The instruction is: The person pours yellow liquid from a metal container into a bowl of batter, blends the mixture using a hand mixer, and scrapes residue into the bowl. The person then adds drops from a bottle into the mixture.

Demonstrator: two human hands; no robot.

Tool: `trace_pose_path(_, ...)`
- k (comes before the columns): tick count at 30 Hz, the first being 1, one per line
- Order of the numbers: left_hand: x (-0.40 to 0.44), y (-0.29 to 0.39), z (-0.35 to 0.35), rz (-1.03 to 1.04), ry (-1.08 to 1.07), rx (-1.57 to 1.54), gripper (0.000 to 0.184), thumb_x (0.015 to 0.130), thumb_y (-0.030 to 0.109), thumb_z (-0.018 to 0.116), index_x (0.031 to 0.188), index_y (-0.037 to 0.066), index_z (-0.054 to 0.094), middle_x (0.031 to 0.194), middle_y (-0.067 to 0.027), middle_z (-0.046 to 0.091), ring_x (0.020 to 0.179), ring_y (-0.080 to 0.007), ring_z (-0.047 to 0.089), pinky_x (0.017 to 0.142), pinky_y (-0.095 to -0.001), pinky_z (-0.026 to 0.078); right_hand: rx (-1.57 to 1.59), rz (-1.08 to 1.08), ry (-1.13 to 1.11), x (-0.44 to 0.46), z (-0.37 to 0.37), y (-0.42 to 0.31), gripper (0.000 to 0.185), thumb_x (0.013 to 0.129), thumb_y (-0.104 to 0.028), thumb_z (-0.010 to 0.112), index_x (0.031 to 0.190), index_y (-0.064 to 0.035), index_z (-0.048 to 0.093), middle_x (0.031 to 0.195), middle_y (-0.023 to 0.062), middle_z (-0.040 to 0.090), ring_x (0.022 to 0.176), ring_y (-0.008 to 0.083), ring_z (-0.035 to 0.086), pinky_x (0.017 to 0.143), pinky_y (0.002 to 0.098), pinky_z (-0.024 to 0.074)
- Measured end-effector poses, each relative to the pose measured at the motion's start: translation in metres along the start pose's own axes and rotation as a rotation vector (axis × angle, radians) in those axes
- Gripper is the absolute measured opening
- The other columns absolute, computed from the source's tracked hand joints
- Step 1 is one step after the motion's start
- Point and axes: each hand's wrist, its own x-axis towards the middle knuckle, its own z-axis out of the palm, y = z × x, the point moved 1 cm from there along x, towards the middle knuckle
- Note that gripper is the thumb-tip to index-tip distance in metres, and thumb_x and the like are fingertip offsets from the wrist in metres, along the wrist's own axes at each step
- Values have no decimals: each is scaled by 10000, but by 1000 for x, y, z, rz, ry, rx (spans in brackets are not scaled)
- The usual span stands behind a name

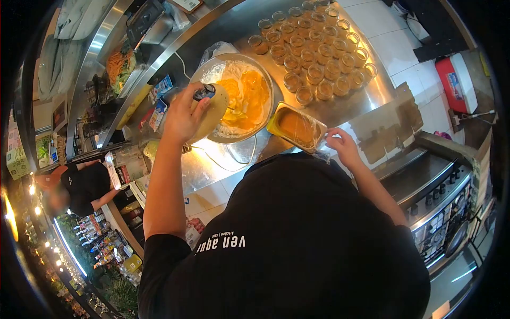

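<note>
A large metal bowl [270, 109] holds cream-coloured and bright orange mixture. Over its left side, my left hand [183, 114] is wrapped round a pale, rounded tool with a black top [214, 111], which looks like a hand mixer; its lower end is hard to make out. Right of the bowl is a rectangular container [296, 126] with orange-brown contents and clear film at its edge. My right hand [344, 148] is closed at the container's right end, its fingertips on the rim.
Several rows of glass jars [314, 58] stand on the steel counter [366, 101]. A flattened cardboard piece [380, 127] lies right of the container. A stove [441, 212] is at the lower right. Another person [87, 183] holds a box at the left. A white cord [234, 166] loops below the bowl.
</note>
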Motion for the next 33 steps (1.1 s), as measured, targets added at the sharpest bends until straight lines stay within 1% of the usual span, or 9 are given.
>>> trace_pose_path(6, -21, 2, -8, -87, -13, 57, 354, 1030, 239, 732, 1338, 116, 608, 1168, -189, 751, 1049, -380, 732, 901, -435, 555, -19, -28, -21, -1, -7, -8, 206, 953, -113, 759, 1119, -50, 656, 1284, 55, 653, 1063, 148, 653, 910, 332, 548)
trace_pose_path(8, -26, 4, -11, -110, 0, 101, 347, 1035, 233, 726, 1342, 122, 608, 1168, -186, 755, 1037, -365, 738, 893, -430, 557, -299, -136, 126, -7, 2, -34, 206, 939, -92, 742, 1125, -59, 660, 1207, 50, 676, 1040, 155, 662, 894, 350, 551)
trace_pose_path(11, -28, 5, -10, -261, -74, -15, 341, 1035, 229, 726, 1334, 108, 614, 1167, -177, 759, 1027, -330, 745, 898, -404, 558, -443, -328, 129, 5, 20, -69, 220, 941, -91, 724, 1146, -44, 660, 1126, 65, 696, 1012, 176, 673, 885, 350, 550)
trace_pose_path(13, -26, 0, 0, -165, -13, -114, 343, 1008, 297, 758, 1288, 118, 668, 1116, -177, 760, 1054, -382, 723, 904, -442, 552, -455, -407, 79, 21, 43, -96, 239, 944, -93, 718, 1168, -33, 657, 1103, 82, 703, 1001, 193, 682, 882, 350, 552)
trace_pose_path(19, 12, 13, 19, -4, 31, -172, 318, 1009, 297, 758, 1278, 145, 684, 1134, -174, 766, 1070, -382, 734, 908, -436, 569, -665, -569, -55, 96, 116, -131, 318, 966, -180, 736, 1236, -17, 697, 1122, 153, 775, 1048, 307, 747, 887, 433, 587)
trace_pose_path(20, 21, 17, 18, -29, 4, -165, 323, 1018, 316, 746, 1294, 165, 674, 1146, -189, 762, 1090, -400, 730, 922, -448, 571, -666, -573, -62, 103, 124, -134, 318, 966, -180, 736, 1236, -17, 697, 1122, 153, 775, 1048, 307, 747, 887, 433, 587)
trace_pose_path(22, 38, 10, 25, -26, 43, -166, 328, 1024, 324, 738, 1304, 170, 666, 1147, -194, 761, 1095, -409, 727, 928, -457, 568, -863, -360, -65, 113, 136, -140, 332, 968, -228, 755, 1219, -15, 709, 1079, 167, 798, 1020, 346, 762, 892, 451, 593)
trace_pose_path(25, 51, 5, 24, -59, 69, -159, 335, 1037, 337, 719, 1324, 180, 644, 1160, -202, 755, 1113, -431, 717, 939, -483, 560, -869, -359, -82, 120, 146, -136, 331, 956, -234, 773, 1188, -6, 711, 999, 172, 803, 955, 362, 768, 875, 449, 597)
trace_pose_path(33, 32, 8, 16, -50, 37, -142, 338, 1025, 332, 731, 1306, 168, 638, 1168, -195, 756, 1086, -429, 722, 912, -474, 566, -799, -364, -71, 149, 145, -115, 309, 923, -203, 797, 1148, -3, 729, 968, 165, 803, 904, 335, 775, 837, 443, 605)
